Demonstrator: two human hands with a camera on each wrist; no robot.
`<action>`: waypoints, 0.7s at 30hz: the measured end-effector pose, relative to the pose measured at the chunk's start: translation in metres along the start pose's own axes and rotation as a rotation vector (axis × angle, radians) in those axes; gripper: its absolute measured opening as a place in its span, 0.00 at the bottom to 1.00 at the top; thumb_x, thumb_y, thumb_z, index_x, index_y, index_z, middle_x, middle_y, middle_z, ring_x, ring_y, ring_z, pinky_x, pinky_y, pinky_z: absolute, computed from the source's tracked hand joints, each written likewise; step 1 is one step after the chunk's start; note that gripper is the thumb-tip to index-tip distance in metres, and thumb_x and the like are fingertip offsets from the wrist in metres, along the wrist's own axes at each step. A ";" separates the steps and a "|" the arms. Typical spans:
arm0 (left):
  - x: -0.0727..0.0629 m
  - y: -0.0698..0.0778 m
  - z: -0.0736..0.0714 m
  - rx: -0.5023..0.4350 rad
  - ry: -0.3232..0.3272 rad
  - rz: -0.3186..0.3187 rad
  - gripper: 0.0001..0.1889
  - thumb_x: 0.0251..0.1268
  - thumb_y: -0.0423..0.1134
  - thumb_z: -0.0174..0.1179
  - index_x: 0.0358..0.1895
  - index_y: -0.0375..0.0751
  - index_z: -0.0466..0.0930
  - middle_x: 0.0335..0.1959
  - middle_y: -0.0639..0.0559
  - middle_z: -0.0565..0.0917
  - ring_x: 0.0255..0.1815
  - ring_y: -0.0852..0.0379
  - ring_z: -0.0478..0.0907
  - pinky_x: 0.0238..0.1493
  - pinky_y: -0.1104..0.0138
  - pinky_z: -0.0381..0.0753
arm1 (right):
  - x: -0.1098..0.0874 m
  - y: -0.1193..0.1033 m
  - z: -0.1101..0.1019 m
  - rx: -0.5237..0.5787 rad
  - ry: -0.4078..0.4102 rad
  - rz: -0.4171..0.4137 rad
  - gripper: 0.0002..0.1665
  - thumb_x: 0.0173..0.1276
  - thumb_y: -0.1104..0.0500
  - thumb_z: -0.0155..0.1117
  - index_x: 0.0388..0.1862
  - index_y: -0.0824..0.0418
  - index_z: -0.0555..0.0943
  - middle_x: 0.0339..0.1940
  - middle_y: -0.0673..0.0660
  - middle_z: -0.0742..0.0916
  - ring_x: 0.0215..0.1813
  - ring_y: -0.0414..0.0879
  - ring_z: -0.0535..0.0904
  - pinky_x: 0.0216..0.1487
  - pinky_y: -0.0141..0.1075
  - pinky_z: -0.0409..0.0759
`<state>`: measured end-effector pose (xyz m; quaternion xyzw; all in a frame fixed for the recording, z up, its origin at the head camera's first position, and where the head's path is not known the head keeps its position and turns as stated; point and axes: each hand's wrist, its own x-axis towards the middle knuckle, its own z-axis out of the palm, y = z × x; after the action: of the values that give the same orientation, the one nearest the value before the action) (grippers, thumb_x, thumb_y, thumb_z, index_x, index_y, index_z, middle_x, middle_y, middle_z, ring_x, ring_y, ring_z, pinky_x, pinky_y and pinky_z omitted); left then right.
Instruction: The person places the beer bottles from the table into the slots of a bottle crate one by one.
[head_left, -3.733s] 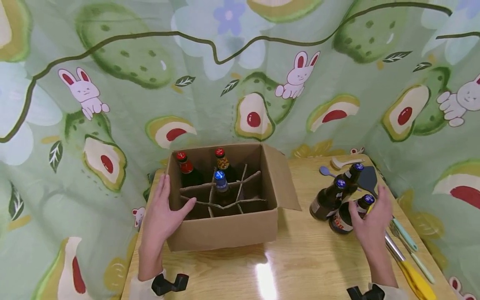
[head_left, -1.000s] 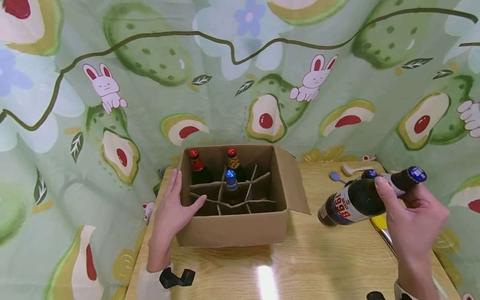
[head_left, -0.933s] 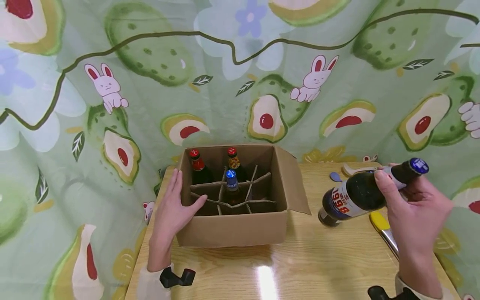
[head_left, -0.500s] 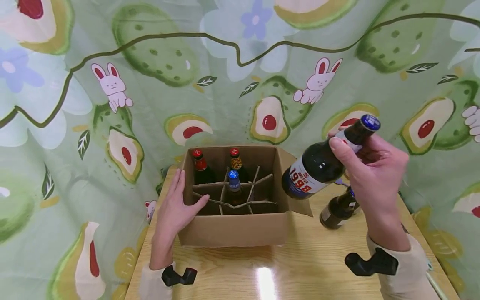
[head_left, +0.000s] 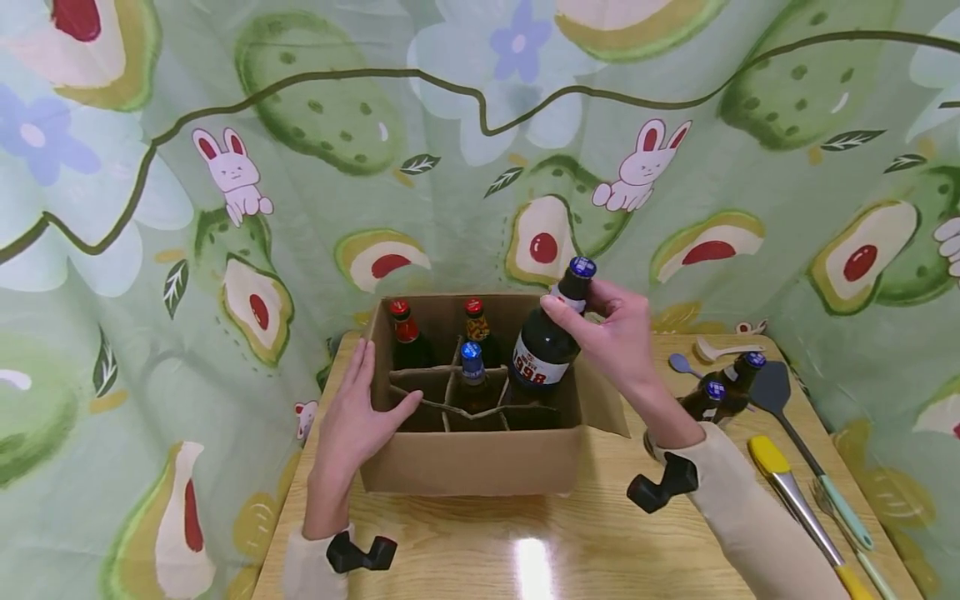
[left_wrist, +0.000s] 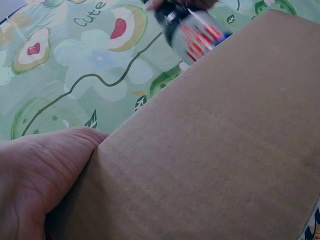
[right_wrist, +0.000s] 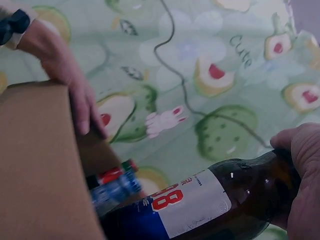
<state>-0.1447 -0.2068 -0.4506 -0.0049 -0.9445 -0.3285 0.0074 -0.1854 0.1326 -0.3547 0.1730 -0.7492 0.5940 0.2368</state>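
My right hand [head_left: 611, 333] grips a dark beer bottle [head_left: 542, 354] by the neck, just below its blue cap. The bottle tilts slightly, its base down inside the right side of an open cardboard box [head_left: 468, 462]. Its white label, with a red "1998", shows in the head and right wrist views. My left hand [head_left: 363, 417] rests on the box's left wall, fingers extended, thumb reaching over the near edge. Inside the box stand a red-necked bottle [head_left: 406, 325], a bottle with a patterned neck [head_left: 476, 321] and a blue-capped bottle [head_left: 472, 364], among cardboard dividers [head_left: 420, 377].
At right stand two blue-capped bottles, a rear one [head_left: 746, 375] and a nearer one [head_left: 703, 402] partly hidden by my right arm. Around them lie a spatula [head_left: 770, 387], a white ladle [head_left: 723, 351], a blue spoon [head_left: 681, 363] and a yellow brush [head_left: 768, 454]. A box flap [head_left: 603, 404] sticks out rightward.
My right hand has picked the bottle up from the group at right, carried it left and lowered it into the box, turning it more upright. My left hand stays on the box.
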 end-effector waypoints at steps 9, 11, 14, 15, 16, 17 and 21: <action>0.000 0.000 0.002 -0.010 0.010 -0.004 0.59 0.64 0.73 0.62 0.87 0.52 0.39 0.88 0.53 0.40 0.86 0.39 0.45 0.77 0.37 0.59 | -0.003 0.037 0.013 -0.084 -0.157 0.178 0.12 0.63 0.56 0.81 0.34 0.64 0.90 0.32 0.58 0.92 0.33 0.41 0.87 0.32 0.31 0.83; 0.000 0.000 0.002 -0.014 0.011 -0.006 0.59 0.63 0.73 0.62 0.87 0.52 0.40 0.88 0.53 0.40 0.86 0.39 0.45 0.76 0.37 0.60 | -0.002 0.041 0.013 -0.085 -0.186 0.228 0.13 0.63 0.55 0.81 0.37 0.64 0.91 0.33 0.58 0.93 0.32 0.41 0.87 0.33 0.32 0.84; 0.001 0.001 0.002 -0.020 0.009 -0.004 0.59 0.63 0.72 0.62 0.87 0.52 0.39 0.88 0.52 0.40 0.86 0.39 0.45 0.77 0.37 0.59 | 0.000 0.043 0.012 -0.108 -0.216 0.271 0.13 0.62 0.54 0.82 0.38 0.63 0.91 0.33 0.57 0.93 0.31 0.42 0.87 0.32 0.33 0.83; 0.001 0.001 0.002 -0.021 0.009 -0.006 0.59 0.63 0.72 0.63 0.87 0.52 0.39 0.88 0.53 0.40 0.86 0.39 0.45 0.77 0.36 0.59 | 0.001 0.043 0.012 -0.111 -0.222 0.278 0.13 0.62 0.54 0.82 0.38 0.63 0.92 0.33 0.57 0.93 0.31 0.43 0.88 0.32 0.33 0.84; 0.001 0.001 0.002 -0.021 0.009 -0.008 0.59 0.63 0.72 0.63 0.87 0.52 0.39 0.88 0.53 0.40 0.86 0.40 0.45 0.77 0.36 0.59 | 0.002 0.043 0.012 -0.110 -0.229 0.281 0.13 0.62 0.53 0.82 0.37 0.63 0.92 0.33 0.57 0.93 0.31 0.43 0.88 0.32 0.34 0.84; 0.002 0.000 0.002 -0.020 0.008 -0.009 0.59 0.63 0.72 0.63 0.87 0.52 0.39 0.88 0.53 0.40 0.86 0.40 0.45 0.77 0.36 0.59 | 0.003 0.042 0.013 -0.111 -0.237 0.281 0.14 0.62 0.53 0.82 0.37 0.63 0.92 0.32 0.57 0.93 0.31 0.44 0.88 0.32 0.34 0.83; 0.002 -0.001 0.002 -0.020 0.011 -0.010 0.58 0.64 0.71 0.63 0.87 0.51 0.40 0.88 0.53 0.40 0.86 0.39 0.45 0.77 0.36 0.58 | 0.005 0.041 0.015 -0.104 -0.265 0.283 0.14 0.61 0.52 0.83 0.37 0.61 0.92 0.32 0.55 0.93 0.32 0.44 0.88 0.31 0.34 0.82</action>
<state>-0.1465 -0.2065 -0.4530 0.0015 -0.9411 -0.3380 0.0112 -0.2145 0.1281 -0.3879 0.1304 -0.8202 0.5539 0.0587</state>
